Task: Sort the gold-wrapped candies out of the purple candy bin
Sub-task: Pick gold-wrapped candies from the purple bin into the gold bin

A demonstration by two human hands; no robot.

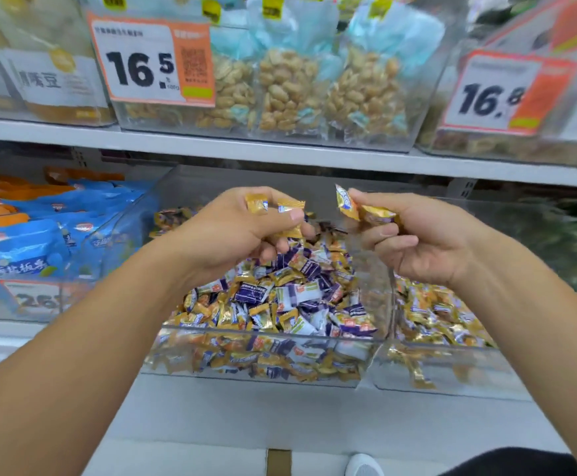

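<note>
Head view: both my hands were up over the purple candy bin (266, 334), each already loaded. Left hand (242, 231) was curled round a few gold-wrapped candies (275, 206), two poking out above the thumb and one more showing under it. Right hand (414, 235) pinched another small bunch of gold ones (362, 209) between thumb and fingers, held near the divider with the neighbouring bin (452, 369) on the right. That right bin looked almost all gold, so my guess was that's the drop target, though nothing confirmed it. Progress: partway at best. The purple bin was still a heavy mix, plenty of gold wrappers scattered among the purple and white ones, thick along the front wall and on the left side. So two handfuls pulled, none of them dropped yet, bulk of the sorting left. The remaining gold candies lay directly below and just in front of both hands, close under the left, a bit to the left of the right. Shelf (211, 146) above carried bagged nuts (294, 91) and price tags (153, 60), not relevant.
</note>
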